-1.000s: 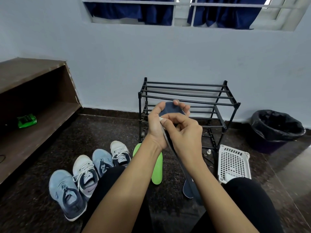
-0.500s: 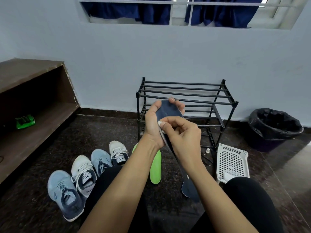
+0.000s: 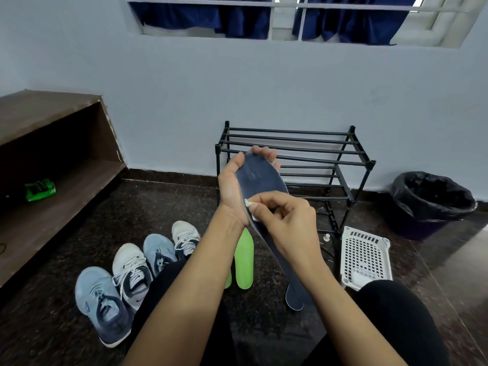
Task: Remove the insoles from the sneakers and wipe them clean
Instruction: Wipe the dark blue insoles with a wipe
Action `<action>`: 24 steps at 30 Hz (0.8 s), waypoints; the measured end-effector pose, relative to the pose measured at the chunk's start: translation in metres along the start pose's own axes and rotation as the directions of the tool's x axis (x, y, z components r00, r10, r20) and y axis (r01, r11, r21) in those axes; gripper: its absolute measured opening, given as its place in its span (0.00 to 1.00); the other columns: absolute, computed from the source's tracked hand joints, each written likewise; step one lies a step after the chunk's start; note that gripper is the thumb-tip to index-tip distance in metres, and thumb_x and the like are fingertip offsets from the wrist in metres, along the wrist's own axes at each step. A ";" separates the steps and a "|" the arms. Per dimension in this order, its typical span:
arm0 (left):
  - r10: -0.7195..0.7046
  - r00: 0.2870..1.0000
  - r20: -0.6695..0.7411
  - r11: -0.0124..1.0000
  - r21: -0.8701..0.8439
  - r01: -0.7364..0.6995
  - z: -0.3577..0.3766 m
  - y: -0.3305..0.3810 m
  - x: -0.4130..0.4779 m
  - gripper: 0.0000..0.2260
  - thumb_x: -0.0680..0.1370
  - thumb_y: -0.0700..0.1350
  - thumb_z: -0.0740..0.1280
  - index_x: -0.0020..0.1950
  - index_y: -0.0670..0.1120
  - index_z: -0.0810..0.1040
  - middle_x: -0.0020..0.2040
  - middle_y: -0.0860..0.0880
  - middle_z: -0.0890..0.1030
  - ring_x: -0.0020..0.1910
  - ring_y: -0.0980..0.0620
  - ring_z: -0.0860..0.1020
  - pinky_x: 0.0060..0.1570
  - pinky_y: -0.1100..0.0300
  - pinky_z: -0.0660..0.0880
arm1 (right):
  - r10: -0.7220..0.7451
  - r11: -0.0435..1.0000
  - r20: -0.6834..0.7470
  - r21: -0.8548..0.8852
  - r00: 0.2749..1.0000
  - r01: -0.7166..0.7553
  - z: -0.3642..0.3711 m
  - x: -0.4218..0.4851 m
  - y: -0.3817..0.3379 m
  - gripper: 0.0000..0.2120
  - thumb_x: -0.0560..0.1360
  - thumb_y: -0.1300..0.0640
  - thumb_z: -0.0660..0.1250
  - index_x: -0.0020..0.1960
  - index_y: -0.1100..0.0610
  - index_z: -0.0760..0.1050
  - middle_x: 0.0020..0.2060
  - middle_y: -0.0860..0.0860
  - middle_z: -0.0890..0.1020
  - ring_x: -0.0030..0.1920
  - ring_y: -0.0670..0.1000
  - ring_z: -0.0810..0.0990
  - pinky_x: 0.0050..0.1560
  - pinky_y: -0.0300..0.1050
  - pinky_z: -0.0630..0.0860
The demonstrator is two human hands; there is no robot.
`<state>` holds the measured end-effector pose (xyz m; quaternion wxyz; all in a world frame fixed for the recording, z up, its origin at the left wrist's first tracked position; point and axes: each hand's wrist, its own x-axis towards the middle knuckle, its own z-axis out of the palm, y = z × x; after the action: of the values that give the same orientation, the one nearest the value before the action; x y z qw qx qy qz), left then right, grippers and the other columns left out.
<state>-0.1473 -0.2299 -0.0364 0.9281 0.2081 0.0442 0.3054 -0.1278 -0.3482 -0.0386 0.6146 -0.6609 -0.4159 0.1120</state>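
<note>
My left hand (image 3: pixel 232 191) grips the toe end of a dark blue insole (image 3: pixel 261 178), held up in front of me with its heel end hanging down toward the floor. My right hand (image 3: pixel 287 223) pinches a small white wipe (image 3: pixel 249 204) and presses it against the insole's middle. Two green insoles (image 3: pixel 244 260) lie on the dark floor beneath my arms. Several sneakers, blue-grey (image 3: pixel 103 305) and white (image 3: pixel 132 270), stand in a row at the lower left.
A black metal shoe rack (image 3: pixel 330 154) stands against the wall ahead. A white perforated basket (image 3: pixel 365 257) sits at the right, with a black-lined bin (image 3: pixel 433 202) beyond it. A brown wooden shelf (image 3: pixel 52 165) holding a green packet (image 3: pixel 39 190) runs along the left.
My right hand has slid the wipe down the insole from the toe toward the middle, uncovering the front part. My left hand keeps its hold.
</note>
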 end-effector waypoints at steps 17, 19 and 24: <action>-0.019 0.998 -0.066 0.986 0.164 0.029 -0.002 -0.011 -0.010 0.13 0.81 0.53 0.57 0.44 0.46 0.74 0.41 0.49 0.78 0.51 0.51 0.77 0.60 0.58 0.71 | -0.163 0.967 -0.292 -0.238 0.942 0.094 0.018 0.024 0.017 0.03 0.71 0.55 0.73 0.42 0.47 0.83 0.34 0.43 0.83 0.27 0.41 0.73 0.34 0.35 0.69; -0.014 0.997 -0.071 0.984 0.177 0.026 0.000 -0.006 -0.009 0.16 0.81 0.55 0.57 0.43 0.45 0.73 0.40 0.49 0.78 0.49 0.50 0.78 0.59 0.57 0.72 | -0.117 0.986 -0.239 -0.145 0.964 0.084 0.015 0.021 0.015 0.04 0.71 0.57 0.73 0.42 0.48 0.83 0.34 0.42 0.83 0.26 0.42 0.71 0.32 0.35 0.69; 0.043 0.997 -0.067 0.985 0.168 -0.031 0.000 0.001 -0.003 0.20 0.82 0.57 0.55 0.42 0.44 0.72 0.40 0.47 0.76 0.44 0.48 0.80 0.57 0.54 0.73 | 0.005 1.000 -0.113 0.008 0.994 -0.004 0.010 0.009 0.013 0.05 0.71 0.59 0.73 0.41 0.49 0.83 0.33 0.43 0.84 0.28 0.42 0.72 0.33 0.35 0.69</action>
<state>-0.1497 -0.2310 -0.0358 0.8995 0.2748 0.0984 0.3251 -0.1235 -0.3337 -0.0495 0.6395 -0.6648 -0.3784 0.0772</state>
